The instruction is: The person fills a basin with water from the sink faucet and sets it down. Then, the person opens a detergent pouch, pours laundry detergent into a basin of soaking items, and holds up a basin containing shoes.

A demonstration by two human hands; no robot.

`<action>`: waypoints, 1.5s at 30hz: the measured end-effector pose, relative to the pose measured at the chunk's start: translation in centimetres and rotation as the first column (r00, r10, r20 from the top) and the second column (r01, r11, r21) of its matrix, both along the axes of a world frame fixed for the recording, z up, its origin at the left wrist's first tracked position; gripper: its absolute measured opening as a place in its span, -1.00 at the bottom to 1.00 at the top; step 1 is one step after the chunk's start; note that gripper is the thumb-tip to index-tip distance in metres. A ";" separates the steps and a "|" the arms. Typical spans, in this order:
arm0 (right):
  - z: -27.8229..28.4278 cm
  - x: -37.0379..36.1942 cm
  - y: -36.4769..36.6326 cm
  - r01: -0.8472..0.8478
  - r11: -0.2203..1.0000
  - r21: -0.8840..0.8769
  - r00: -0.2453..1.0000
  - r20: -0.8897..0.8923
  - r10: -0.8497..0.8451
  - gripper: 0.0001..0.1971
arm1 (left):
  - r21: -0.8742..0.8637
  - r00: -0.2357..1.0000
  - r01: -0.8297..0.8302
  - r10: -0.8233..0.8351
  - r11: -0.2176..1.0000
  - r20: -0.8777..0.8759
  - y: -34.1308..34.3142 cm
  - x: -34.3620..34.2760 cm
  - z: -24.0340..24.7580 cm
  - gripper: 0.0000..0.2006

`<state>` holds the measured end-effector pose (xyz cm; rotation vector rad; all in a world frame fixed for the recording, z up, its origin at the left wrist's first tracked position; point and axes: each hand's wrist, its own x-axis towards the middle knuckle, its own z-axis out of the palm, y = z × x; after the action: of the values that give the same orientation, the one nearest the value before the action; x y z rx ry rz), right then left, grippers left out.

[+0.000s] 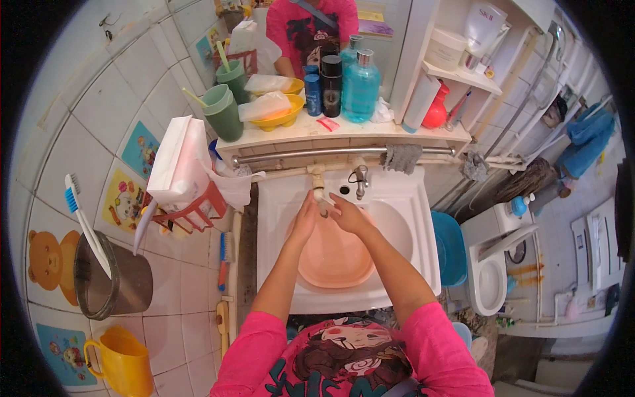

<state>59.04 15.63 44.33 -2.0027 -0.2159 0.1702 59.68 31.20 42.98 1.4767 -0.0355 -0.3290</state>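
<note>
My left hand and my right hand reach over a pink plastic basin, one on each side of a pale tap spout. The basin sits in a white washbasin. Both hands look open, fingers stretched toward the wall, and I see nothing held in either. The fingertips come close to the spout; whether they touch it I cannot tell. No water stream can be made out. Just right of the spout stands a metal tap.
A shelf above carries green cups, a yellow soap dish and a blue bottle. Grey cloth hangs on the metal rail. Left are a tissue pack and yellow jug; right, a blue tub and toilet.
</note>
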 end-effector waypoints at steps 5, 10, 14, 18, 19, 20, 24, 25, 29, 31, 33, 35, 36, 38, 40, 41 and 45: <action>-3.4 -0.3 -1.4 0.019 0.995 -0.094 1.000 -0.003 -0.019 -0.44 | 0.111 0.918 -0.176 0.123 0.978 0.377 -0.5 0.6 -1.9 -0.43; -6.6 -1.9 -4.8 0.090 0.983 -0.161 0.995 -0.034 -0.097 -0.43 | 0.090 0.967 -0.182 0.162 0.979 0.199 -2.5 0.3 1.0 -0.42; -7.0 -4.1 -5.2 0.117 0.966 -0.232 0.990 -0.044 -0.130 -0.40 | 0.144 0.952 -0.236 0.200 0.961 0.230 -1.2 1.0 -0.1 -0.41; -9.3 -5.8 -6.5 0.164 0.954 -0.250 0.973 -0.120 -0.199 -0.38 | 0.131 0.943 -0.246 0.206 0.960 0.262 -1.4 1.4 -0.3 -0.41; -10.0 -6.2 -6.9 0.168 0.940 -0.299 0.973 -0.103 -0.206 -0.35 | 0.127 0.945 -0.244 0.207 0.961 0.252 -1.7 1.4 0.0 -0.42; -10.6 -6.6 -7.2 0.169 0.923 -0.346 0.974 -0.086 -0.211 -0.33 | 0.124 0.947 -0.245 0.210 0.962 0.242 -1.8 1.3 0.4 -0.42; -12.2 -8.7 -7.1 0.218 0.862 -0.457 0.961 -0.054 -0.271 -0.27 | 0.126 0.969 -0.214 0.194 0.969 0.154 -1.8 1.0 1.0 -0.41; -12.3 -9.2 -6.9 0.243 0.849 -0.469 0.943 -0.093 -0.321 -0.24 | 0.111 0.954 -0.245 0.219 0.963 0.204 -1.9 0.9 0.9 -0.43; -13.1 -10.7 -6.9 0.266 0.861 -0.434 0.911 -0.178 -0.371 -0.14 | 0.020 0.924 -0.281 0.265 0.960 0.277 -2.1 1.1 -0.5 -0.44; -13.6 -11.3 -7.0 0.261 0.882 -0.392 0.913 -0.195 -0.357 -0.13 | 0.035 0.921 -0.296 0.276 0.954 0.274 -2.1 1.3 -0.8 -0.44; -14.1 -11.9 -6.7 0.254 0.903 -0.347 0.917 -0.211 -0.339 -0.12 | 0.051 0.917 -0.314 0.290 0.948 0.274 -2.1 1.6 -1.1 -0.44; -14.7 -12.4 -6.4 0.302 0.906 -0.298 0.920 -0.158 -0.359 -0.13 | 0.077 0.898 -0.354 0.316 0.932 0.307 -2.5 1.6 -0.8 -0.43; -15.0 -12.7 -6.4 0.307 0.904 -0.298 0.918 -0.159 -0.364 -0.13 | 0.077 0.899 -0.350 0.311 0.934 0.307 -3.0 1.5 -0.5 -0.43; -15.6 -13.0 -6.3 0.373 0.884 -0.282 0.900 -0.120 -0.419 -0.16 | 0.107 0.915 -0.365 0.335 0.925 0.225 -3.5 1.1 0.5 -0.42; -16.0 -13.2 -6.0 0.396 0.868 -0.299 0.878 -0.152 -0.453 -0.18 | 0.124 0.895 -0.395 0.351 0.910 0.275 -3.3 1.4 -0.4 -0.41; -15.7 -13.2 -5.7 0.418 0.850 -0.321 0.852 -0.186 -0.489 -0.19 | 0.140 0.875 -0.424 0.364 0.895 0.319 -3.4 1.4 0.0 -0.40; -14.8 -13.6 -5.7 0.407 0.843 -0.351 0.803 -0.302 -0.514 -0.27 | 0.162 0.929 -0.353 0.323 0.922 0.183 -3.7 1.0 1.2 -0.39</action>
<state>45.46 9.91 29.56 -2.1776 0.5881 0.2851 60.63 27.50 44.18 1.6646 0.1327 0.0664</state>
